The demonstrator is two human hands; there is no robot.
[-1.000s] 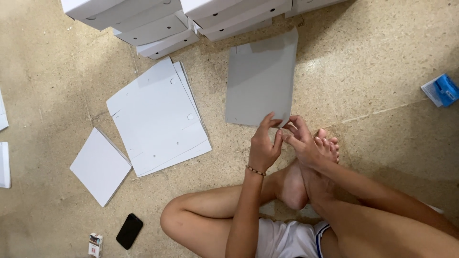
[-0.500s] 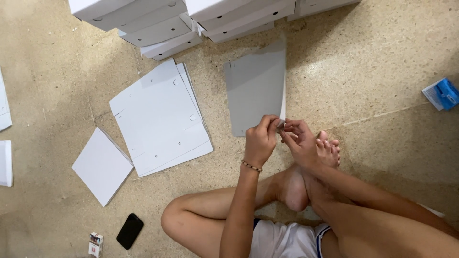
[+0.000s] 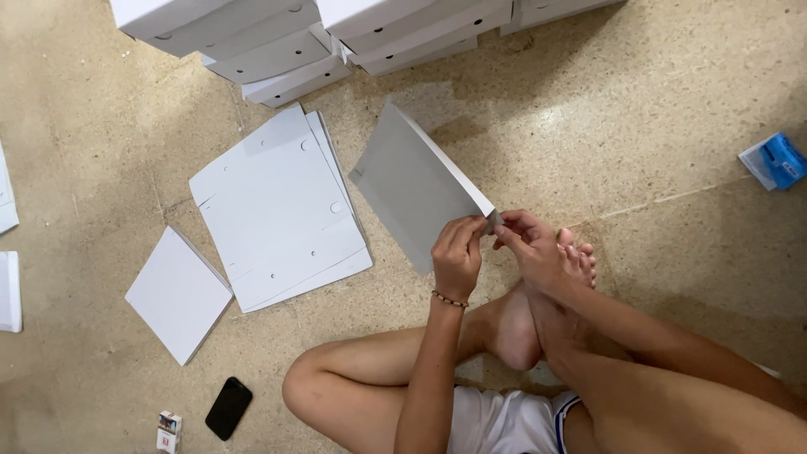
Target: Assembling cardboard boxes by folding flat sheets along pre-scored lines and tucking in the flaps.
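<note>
I sit cross-legged on a speckled floor. A grey cardboard sheet (image 3: 412,189) with a white edge stands tilted up off the floor in front of me. My left hand (image 3: 458,252) and my right hand (image 3: 538,248) both pinch its near corner, fingertips almost touching. A beaded bracelet circles my left wrist. My bare feet lie just under the hands.
A pile of flat white cardboard blanks (image 3: 273,210) with small holes lies to the left, a smaller white sheet (image 3: 176,294) beside it. Stacked folded white boxes (image 3: 277,42) line the far edge. A black phone (image 3: 229,408), a small packet (image 3: 170,430) and a blue-white pack (image 3: 775,160) lie around.
The grey sheet, lying nearly flat a second ago, has been lifted and turned so it tilts up to the left. Both hands kept hold of its near corner.
</note>
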